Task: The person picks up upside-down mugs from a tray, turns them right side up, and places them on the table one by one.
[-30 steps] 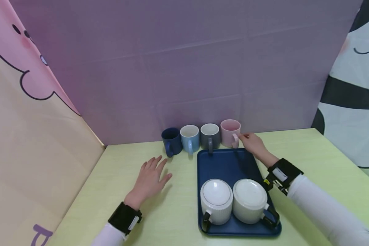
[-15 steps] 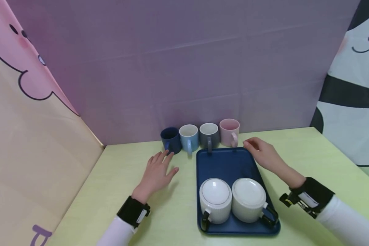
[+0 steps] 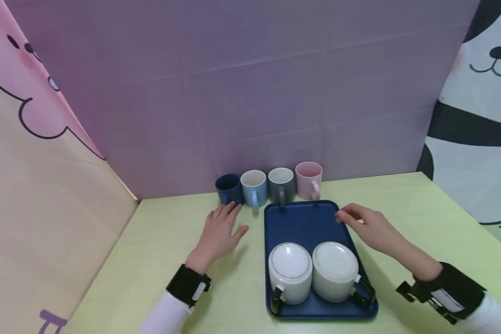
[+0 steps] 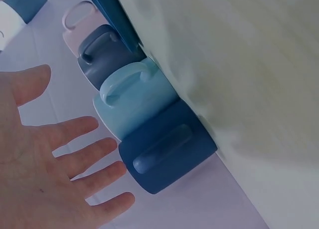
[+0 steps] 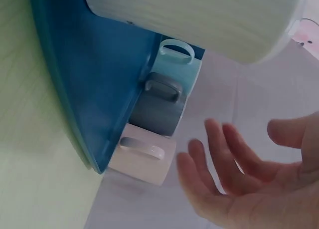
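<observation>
My left hand (image 3: pixel 219 236) reaches toward the navy mug (image 3: pixel 228 186), its fingers spread and nearly straight. In the left wrist view the fingertips lie close to that mug (image 4: pixel 167 146); whether they touch is hard to tell. Beside it stand a light blue mug (image 3: pixel 254 189), a grey mug (image 3: pixel 285 188) and a pink mug (image 3: pixel 307 182), all upright with handles facing me. My right hand (image 3: pixel 371 228) hovers by the right edge of the blue tray (image 3: pixel 300 222), fingers loosely bent and holding nothing. The right wrist view shows the hand (image 5: pixel 244 174) apart from the pink mug (image 5: pixel 142 154).
Two white mugs, one left (image 3: pixel 291 280) and one right (image 3: pixel 336 276), sit upside down on the tray's near half, their black handles toward me. A purple backdrop (image 3: pixel 250 93) rises right behind the row of mugs. The pale wooden table (image 3: pixel 150 260) extends to both sides.
My right hand has left the pink mug's handle and drawn back toward me and to the right. The left hand has moved forward to the navy mug.
</observation>
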`<state>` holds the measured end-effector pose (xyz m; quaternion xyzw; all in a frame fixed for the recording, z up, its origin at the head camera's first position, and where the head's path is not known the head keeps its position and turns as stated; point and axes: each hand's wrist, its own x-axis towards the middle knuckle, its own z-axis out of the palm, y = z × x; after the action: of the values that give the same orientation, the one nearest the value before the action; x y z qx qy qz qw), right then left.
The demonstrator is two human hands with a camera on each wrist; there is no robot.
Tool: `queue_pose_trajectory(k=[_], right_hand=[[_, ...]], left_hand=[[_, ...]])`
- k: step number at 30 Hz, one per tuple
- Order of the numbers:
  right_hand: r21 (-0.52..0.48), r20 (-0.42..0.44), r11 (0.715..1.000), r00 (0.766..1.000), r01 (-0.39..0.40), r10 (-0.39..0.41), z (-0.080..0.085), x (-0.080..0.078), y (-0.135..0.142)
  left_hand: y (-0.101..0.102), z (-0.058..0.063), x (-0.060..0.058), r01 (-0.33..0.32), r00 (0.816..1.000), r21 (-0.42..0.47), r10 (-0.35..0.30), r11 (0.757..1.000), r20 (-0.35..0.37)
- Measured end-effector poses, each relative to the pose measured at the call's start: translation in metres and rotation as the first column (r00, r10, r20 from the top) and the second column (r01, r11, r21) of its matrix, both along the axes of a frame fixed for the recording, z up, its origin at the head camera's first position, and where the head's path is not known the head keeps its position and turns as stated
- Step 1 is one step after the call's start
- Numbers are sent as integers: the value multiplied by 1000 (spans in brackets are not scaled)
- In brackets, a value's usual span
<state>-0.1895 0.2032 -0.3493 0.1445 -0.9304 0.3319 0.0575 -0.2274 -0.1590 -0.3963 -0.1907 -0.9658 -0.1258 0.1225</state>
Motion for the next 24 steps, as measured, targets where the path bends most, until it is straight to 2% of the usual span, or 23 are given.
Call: queue_pose_trajectory(k=[6,13,20,24], right_hand=[[51,107,998,993,-49,43,-2,14,10],[35,234,995,969,-94,83,-9,23,19],[11,348,988,927,-157,143,-10,26,31],[-69,395,967,883,-245,252,-9,24,39]], left_hand=[[7,1,-2,0,999,6,0,1000,45],[12,1,-4,10,1000,16,-10,1000,17],[17,1,-4,29,1000,31,-30,999,5],[20,0,-6,29,1000,28,-29,999,6]])
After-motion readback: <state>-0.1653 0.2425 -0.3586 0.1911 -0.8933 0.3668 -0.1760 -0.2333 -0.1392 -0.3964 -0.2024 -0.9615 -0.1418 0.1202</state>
